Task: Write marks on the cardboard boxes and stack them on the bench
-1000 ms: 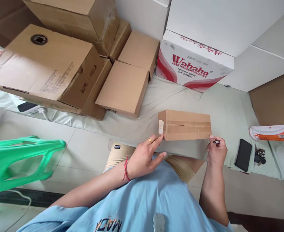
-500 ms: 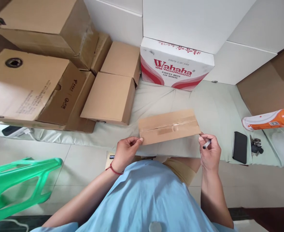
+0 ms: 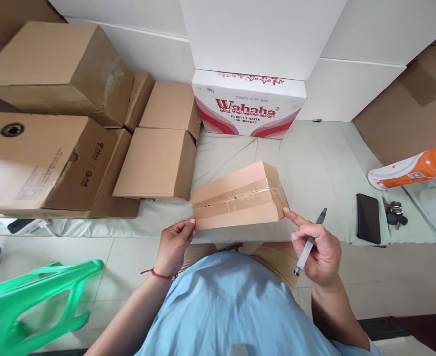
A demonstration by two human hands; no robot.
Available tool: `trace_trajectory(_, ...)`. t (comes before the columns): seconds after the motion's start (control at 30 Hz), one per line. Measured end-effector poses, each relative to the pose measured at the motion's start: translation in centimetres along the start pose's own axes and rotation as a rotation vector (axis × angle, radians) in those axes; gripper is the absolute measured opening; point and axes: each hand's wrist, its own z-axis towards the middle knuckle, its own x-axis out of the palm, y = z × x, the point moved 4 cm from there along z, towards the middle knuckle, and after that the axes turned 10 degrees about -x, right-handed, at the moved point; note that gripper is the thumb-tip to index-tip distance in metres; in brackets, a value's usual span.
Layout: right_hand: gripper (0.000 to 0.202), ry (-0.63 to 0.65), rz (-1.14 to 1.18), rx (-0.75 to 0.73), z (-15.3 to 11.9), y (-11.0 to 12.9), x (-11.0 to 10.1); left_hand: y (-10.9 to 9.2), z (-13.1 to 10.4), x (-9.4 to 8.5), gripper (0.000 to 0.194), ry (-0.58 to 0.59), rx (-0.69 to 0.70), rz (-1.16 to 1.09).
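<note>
You are pinching the near left corner of the small carton (image 3: 236, 195) between the thumb and fingers of your left hand (image 3: 175, 242), so that grip is holding cardboard. Your right hand (image 3: 320, 249) is gripping a pen (image 3: 308, 247) slantwise, while its index fingertip is touching the carton's right end near the front corner. The carton is sitting at the front of the cloth-covered counter (image 3: 314, 168); whether it is resting fully there is not showing. Its flaps are lying closed and tape (image 3: 255, 199) is covering the seam, so it is looking unopened; no pen marks are showing on its visible faces, and what is remaining cannot be told. Farther out, larger boxes (image 3: 149, 160) are standing left, the Wahaha box (image 3: 249, 111) behind, and a phone (image 3: 368, 218) and keys (image 3: 395, 210) are lying right.
</note>
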Motion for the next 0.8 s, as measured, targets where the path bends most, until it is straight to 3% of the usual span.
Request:
trace_trajectory(0.3, 0.023, 0.014, 0.045, -0.109, 0.5, 1.1, 0.5, 0.2, 0.0, 0.0, 0.052, -0.078, -0.023, -0.045)
trace_trajectory(0.5, 0.021, -0.026, 0.080, 0.035, -1.0, -0.1, -0.4, 0.4, -0.3, -0.3, 0.057, -0.101, 0.014, -0.055)
trace_trajectory(0.7, 0.028, -0.302, 0.159, 0.290, -3.5, -2.9, -1.2, -0.2, -1.6, -0.4, 0.040, -0.066, 0.366, 0.145)
trace_trajectory(0.8, 0.038, -0.408, 0.172, 0.374, -4.4, -4.5, -1.4, 0.0, -2.3, 0.1, 0.028, -0.064, 0.543, 0.142)
